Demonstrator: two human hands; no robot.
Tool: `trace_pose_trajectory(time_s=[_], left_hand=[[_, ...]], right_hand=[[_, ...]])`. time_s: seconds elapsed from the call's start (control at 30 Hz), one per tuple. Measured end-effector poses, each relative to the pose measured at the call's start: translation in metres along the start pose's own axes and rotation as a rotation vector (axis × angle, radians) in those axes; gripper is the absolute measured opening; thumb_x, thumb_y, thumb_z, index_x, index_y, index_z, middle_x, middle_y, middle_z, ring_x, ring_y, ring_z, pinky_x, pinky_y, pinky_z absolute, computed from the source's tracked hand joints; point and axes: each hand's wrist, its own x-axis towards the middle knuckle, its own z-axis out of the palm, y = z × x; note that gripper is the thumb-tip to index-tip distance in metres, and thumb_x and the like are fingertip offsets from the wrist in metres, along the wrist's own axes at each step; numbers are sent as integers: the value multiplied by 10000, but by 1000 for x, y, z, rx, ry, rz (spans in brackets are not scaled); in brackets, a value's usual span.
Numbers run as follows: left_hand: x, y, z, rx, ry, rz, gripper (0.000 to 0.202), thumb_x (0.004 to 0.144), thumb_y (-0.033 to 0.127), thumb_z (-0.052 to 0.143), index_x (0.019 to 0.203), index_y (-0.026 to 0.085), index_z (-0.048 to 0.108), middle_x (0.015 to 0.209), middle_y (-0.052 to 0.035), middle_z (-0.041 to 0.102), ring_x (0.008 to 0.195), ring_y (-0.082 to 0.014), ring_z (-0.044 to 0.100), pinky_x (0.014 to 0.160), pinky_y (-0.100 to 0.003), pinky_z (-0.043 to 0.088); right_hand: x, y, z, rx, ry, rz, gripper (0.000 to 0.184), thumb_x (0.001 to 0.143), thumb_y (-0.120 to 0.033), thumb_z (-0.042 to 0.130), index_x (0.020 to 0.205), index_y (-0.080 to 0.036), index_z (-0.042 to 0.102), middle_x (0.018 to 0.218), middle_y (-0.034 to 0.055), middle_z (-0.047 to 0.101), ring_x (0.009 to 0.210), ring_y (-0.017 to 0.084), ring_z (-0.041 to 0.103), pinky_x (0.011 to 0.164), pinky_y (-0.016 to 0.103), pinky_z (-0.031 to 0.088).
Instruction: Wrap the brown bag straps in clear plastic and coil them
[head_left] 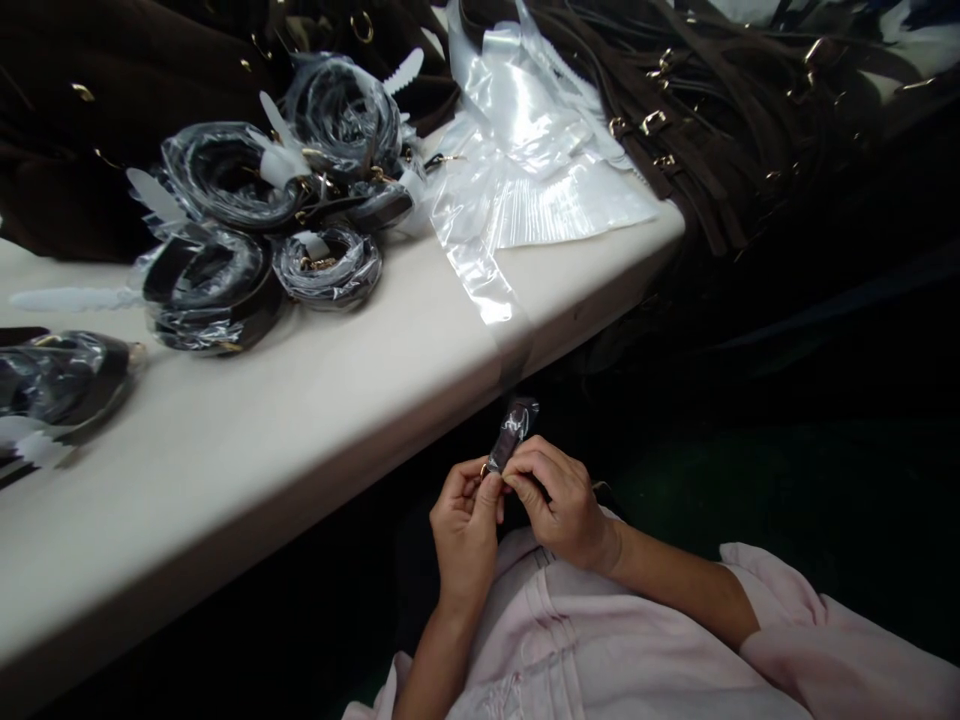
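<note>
Over my lap, just off the table's front edge, both hands meet at a dark brown strap (511,432) with clear plastic around it. My left hand (465,530) is closed on its lower end, thumb up, beside a small gold-coloured metal piece. The thumb and forefinger of my right hand (566,505) pinch at that same lower end; whether they grip strap or plastic film is hidden. The strap's upper end sticks out beyond the fingers, tilted up to the right.
On the white table (360,390) lie several coiled straps in clear plastic (206,285) with white tabs. Flat clear plastic sleeves (555,190) are piled near the right corner, one strip hanging over the edge. Brown straps with gold buckles (697,120) lie behind right; dark brown bags (90,100) behind left.
</note>
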Motion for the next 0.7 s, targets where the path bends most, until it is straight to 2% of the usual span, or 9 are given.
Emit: trace_pose_trajectory(time_s=[0.1, 0.23, 0.3, 0.4, 0.47, 0.53, 0.57, 0.63, 0.7], left_hand=[[0, 5, -4, 400, 8, 194, 175, 905, 330, 590, 991, 195, 660, 798, -4, 651, 635, -109, 569, 609, -227, 464], [-5, 11, -6, 591, -84, 392, 232, 949, 233, 518, 1154, 244, 626, 1064, -41, 678, 966, -171, 641, 863, -286, 501], [-6, 8, -8, 629, -59, 493, 239, 937, 192, 534, 1158, 231, 618, 1046, -48, 686, 959, -176, 656, 855, -285, 516], [-4, 1, -12, 704, -22, 681, 161, 912, 127, 550, 1023, 203, 639, 918, -47, 699, 856, -172, 676, 803, -279, 534], [-1, -3, -14, 737, -43, 743, 151, 906, 106, 542, 957, 205, 645, 887, -48, 703, 831, -172, 678, 796, -283, 537], [1, -4, -16, 722, -37, 721, 155, 899, 119, 558, 981, 208, 654, 917, -57, 713, 846, -179, 684, 799, -290, 542], [2, -4, -17, 686, -25, 673, 195, 893, 134, 575, 1057, 210, 648, 932, -57, 716, 848, -180, 686, 800, -292, 544], [3, -3, -17, 542, -20, 504, 376, 878, 174, 616, 1249, 218, 581, 931, -41, 714, 830, -166, 684, 799, -281, 545], [5, -2, -15, 318, -41, 279, 460, 851, 225, 668, 1299, 217, 565, 907, -25, 707, 782, -138, 665, 762, -245, 542]], right_hand=[[-2, 2, 0, 48, 11, 59, 107, 955, -139, 506, 880, -189, 564, 817, 44, 590, 767, 172, 574, 692, 310, 471], [0, 5, -2, 52, 38, 131, 102, 958, -148, 505, 894, -191, 572, 829, 39, 583, 763, 165, 571, 692, 303, 465], [1, 7, -2, 1, 19, 122, 99, 957, -146, 506, 898, -188, 575, 820, 40, 584, 748, 164, 565, 679, 299, 456], [-2, 7, 1, -67, -19, 68, 93, 951, -129, 510, 899, -180, 569, 811, 44, 588, 737, 163, 561, 675, 297, 445], [-4, 6, 3, -75, -37, 40, 94, 950, -119, 501, 913, -175, 566, 816, 49, 588, 736, 163, 559, 677, 294, 442], [-6, 4, 5, -70, -43, 27, 96, 950, -112, 490, 927, -171, 562, 820, 54, 583, 736, 165, 554, 673, 293, 439], [-6, 3, 5, -68, -43, 18, 96, 950, -109, 487, 926, -170, 558, 817, 54, 581, 733, 165, 550, 667, 291, 434], [-7, 3, 4, -63, -43, 2, 95, 948, -105, 491, 913, -172, 549, 808, 52, 577, 726, 165, 545, 657, 289, 425], [-7, 6, 3, -53, -44, -11, 96, 946, -102, 498, 901, -175, 540, 802, 48, 577, 718, 161, 543, 653, 285, 420]])
